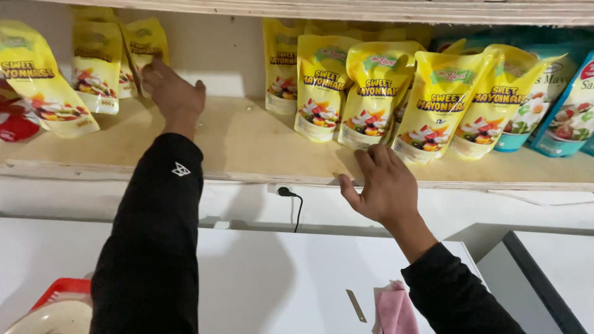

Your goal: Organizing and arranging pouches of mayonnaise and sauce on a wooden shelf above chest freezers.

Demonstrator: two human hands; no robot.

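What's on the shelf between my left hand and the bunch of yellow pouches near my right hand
Only bare wooden shelf lies between the left hand and the yellow pouches, seen in the head view.

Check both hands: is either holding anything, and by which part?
Left hand grips a yellow pouch by its lower edge. Right hand holds nothing, open near the shelf edge.

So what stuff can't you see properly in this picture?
- Left hand: its fingertips lie against a yellow pouch at the back of the wooden shelf; whether it has a grip on it cannot be told.
- Rear pouches: hidden behind the front row.
- Blue pouch: cut off by the right edge.
- Red basket: cut off by the bottom edge and covered by the left sleeve.
- Pink cloth: cut off by the bottom edge.
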